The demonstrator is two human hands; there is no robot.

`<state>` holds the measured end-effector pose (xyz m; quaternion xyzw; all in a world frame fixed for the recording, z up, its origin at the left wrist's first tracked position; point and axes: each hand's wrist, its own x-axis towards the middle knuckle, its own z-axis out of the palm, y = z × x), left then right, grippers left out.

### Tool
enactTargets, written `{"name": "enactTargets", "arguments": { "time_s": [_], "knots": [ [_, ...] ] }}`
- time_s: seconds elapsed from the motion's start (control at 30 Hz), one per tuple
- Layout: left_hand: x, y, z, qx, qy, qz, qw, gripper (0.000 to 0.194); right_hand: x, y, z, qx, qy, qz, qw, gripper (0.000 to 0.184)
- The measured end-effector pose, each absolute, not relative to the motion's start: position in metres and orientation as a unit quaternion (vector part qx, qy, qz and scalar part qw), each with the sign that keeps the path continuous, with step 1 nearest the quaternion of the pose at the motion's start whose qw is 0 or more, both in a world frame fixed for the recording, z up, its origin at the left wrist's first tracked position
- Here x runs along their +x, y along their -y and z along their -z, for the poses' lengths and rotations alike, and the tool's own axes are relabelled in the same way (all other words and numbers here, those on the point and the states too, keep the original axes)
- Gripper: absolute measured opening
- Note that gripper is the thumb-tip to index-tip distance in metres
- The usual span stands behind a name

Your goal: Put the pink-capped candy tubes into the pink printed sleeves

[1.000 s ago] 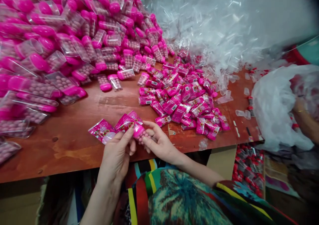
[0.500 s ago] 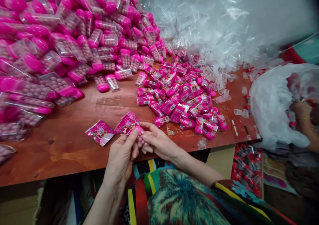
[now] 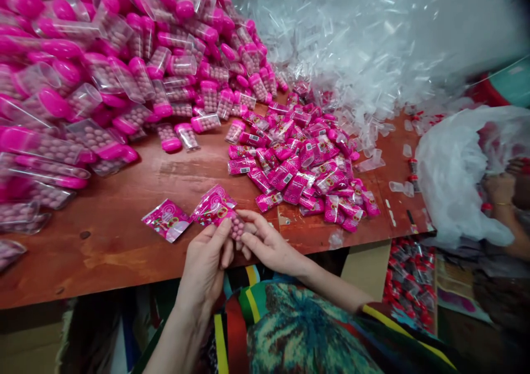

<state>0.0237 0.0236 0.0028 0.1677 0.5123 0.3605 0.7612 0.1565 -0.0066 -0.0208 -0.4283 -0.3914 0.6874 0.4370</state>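
Both hands meet near the table's front edge, around a small clear candy container [image 3: 237,228] filled with pink balls. My left hand [image 3: 207,258] is closed, its thumb pressing at the container's left side, where a printed pink wrapper [image 3: 212,202] meets it. On the other side, the fingers and thumb of my right hand [image 3: 269,244] pinch the container. The cap end is hidden, and I cannot tell how far the wrapper covers it. Just left of the hands, a second pink wrapper [image 3: 167,219] lies flat on the table.
Capped candy containers [image 3: 136,76] are heaped at the left on the brown table [image 3: 124,241]. Pink wrapped packs [image 3: 302,164] form a pile right of centre. Clear plastic pieces [image 3: 348,48] are mounded behind. At the right, another person's hand [image 3: 499,189] is by a white plastic bag [image 3: 447,170].
Earlier the bright pink cap showed between my fingers; now mostly the balls show. Both hands have shifted slightly right, away from the flat wrapper. The other person's hand has moved at the bag.
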Motion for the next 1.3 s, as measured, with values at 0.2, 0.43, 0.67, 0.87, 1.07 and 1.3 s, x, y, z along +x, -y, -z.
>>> {"name": "enactTargets", "arguments": {
  "time_s": [0.2,0.43,0.67,0.87,1.07,1.3],
  "knots": [
    [0.027,-0.016,0.001,0.238,-0.497,-0.309,0.775,0.033,0.157,0.003,0.03,-0.404,0.24,-0.745,0.473,0.048],
    [0.03,-0.018,0.0,0.198,-0.503,-0.366,0.757,0.033,0.155,0.007,0.028,-0.435,0.316,-0.715,0.447,0.05],
    [0.035,-0.016,0.002,0.227,-0.513,-0.36,0.746,0.029,0.154,0.007,0.033,-0.456,0.324,-0.696,0.451,0.047],
    [0.034,-0.013,0.008,0.255,-0.501,-0.359,0.745,0.032,0.167,0.01,0.028,-0.439,0.318,-0.731,0.415,0.046],
    [0.035,-0.011,0.003,0.28,-0.514,-0.394,0.708,0.086,0.168,0.014,0.032,-0.462,0.313,-0.728,0.399,0.049],
    [0.04,-0.009,0.001,0.292,-0.531,-0.381,0.699,0.057,0.162,0.017,0.042,-0.474,0.304,-0.713,0.418,0.049]
  ]
}}
